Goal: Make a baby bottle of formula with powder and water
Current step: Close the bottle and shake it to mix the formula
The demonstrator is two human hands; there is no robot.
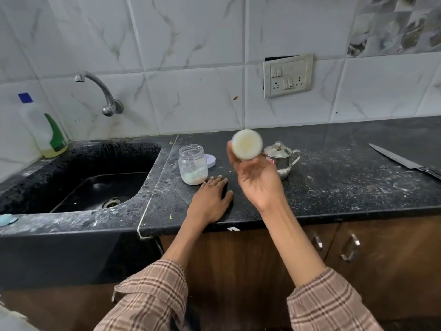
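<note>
Table [334,187], black speckled stone dusted with white powder, spans the middle of the frame; black sink [95,187] is let into it at centre left, tap [100,91] on the tiled wall above. Left hand [210,199] rests flat, palm down, fingers straight, on the table just below the powder jar [192,164]. The jar stands upright with its mouth uncovered, a little white powder at the bottom, its lid [211,160] lying behind it. Right hand [257,177] is raised above the table at frame centre, palm toward the camera, fingers curled round the baby bottle [247,145]. Bottle is motion-blurred; only one round pale end shows, facing the camera, so its long axis appears to run roughly away from the viewer toward the wall, more level than upright. Cannot tell whether the visible end is base or top, nor whether a cap or teat is fitted. Steel lidded pot [280,158] sits just right of and behind the bottle, partly hidden by the hand. Knife [403,161] lies at far right, well apart. Risks, judged: if the bottle is being shaken and its closure is loose, formula could spray or leak; a grip by the fingers alone on a moving bottle could slip and drop it onto the stone or the pot; a wide swing could knock the steel pot or the uncovered jar, spilling powder.
</note>
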